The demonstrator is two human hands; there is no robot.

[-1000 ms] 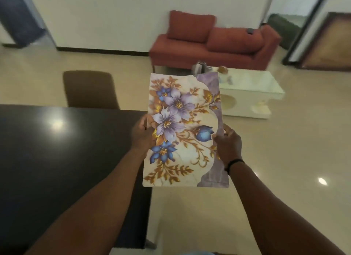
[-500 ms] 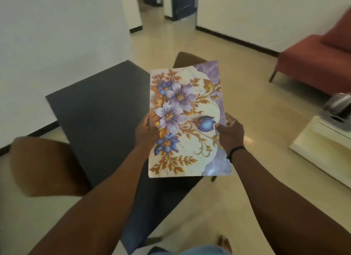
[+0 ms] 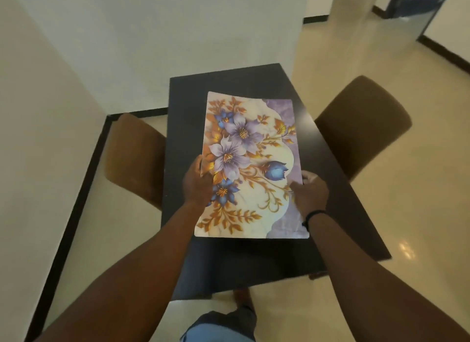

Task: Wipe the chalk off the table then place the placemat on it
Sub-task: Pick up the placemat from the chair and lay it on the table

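Placemat first: one rectangular floral placemat (image 3: pixel 251 168), printed with purple and blue flowers, gold leaves and a mauve marbled band down its right side, is being held over the middle of one dark rectangular table (image 3: pixel 338 189), its long axis running away from the person; whether it is touching the tabletop cannot be told. The left hand (image 3: pixel 197 182) is gripping the mat's left edge about halfway along, fingers curled round the border with the thumb lying on the printed face beside the blue flower. The right hand (image 3: pixel 309 192) is pinching the right edge at the mauve band, fingers curled under and knuckles facing the camera, with one black wristband (image 3: pixel 314 215) sitting just behind it. Both forearms are reaching in from the bottom corners and covering part of the near tabletop. Two brown upholstered chairs are flanking the table: one chair (image 3: pixel 137 158) pushed in on the left, the other chair (image 3: pixel 363 122) on the right, standing slightly off the edge. Cream walls (image 3: pixel 152 36) are closing in behind and to the left, and a glossy beige tiled floor (image 3: pixel 419 214) is spreading out to the right.
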